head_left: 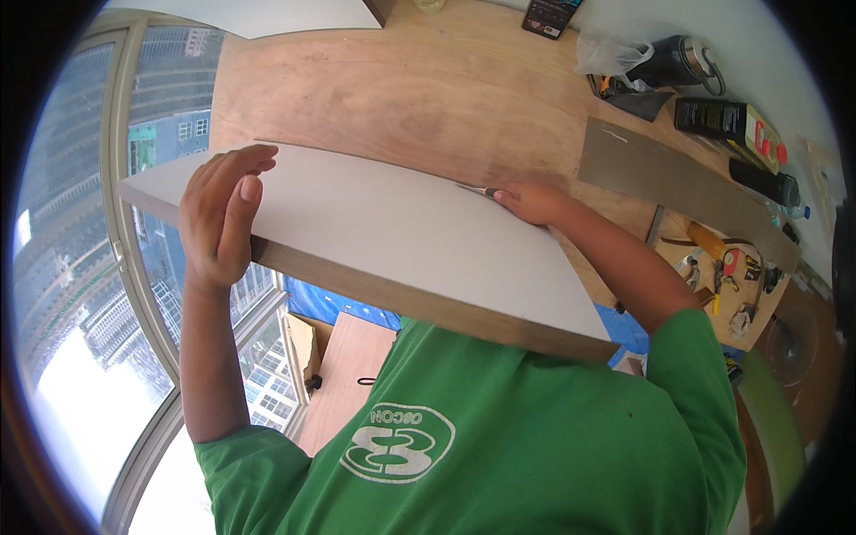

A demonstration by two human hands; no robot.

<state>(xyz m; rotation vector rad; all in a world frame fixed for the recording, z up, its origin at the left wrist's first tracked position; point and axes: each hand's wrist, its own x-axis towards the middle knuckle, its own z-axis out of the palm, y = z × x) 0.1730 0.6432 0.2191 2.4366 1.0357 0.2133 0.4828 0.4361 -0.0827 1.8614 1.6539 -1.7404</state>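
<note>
From my end I see the board (401,209) lying across the middle, between the bench (392,89) and the green shirt (535,419). The right hand (532,202) grasps a thin tool (481,190) at its far edge. The left hand (221,214) bends loosely at its left part — whether it grips, I cannot tell. Beyond — a phone (550,18) far off, a flask (667,62) far right, a grey strip (660,167) on the right.
</note>
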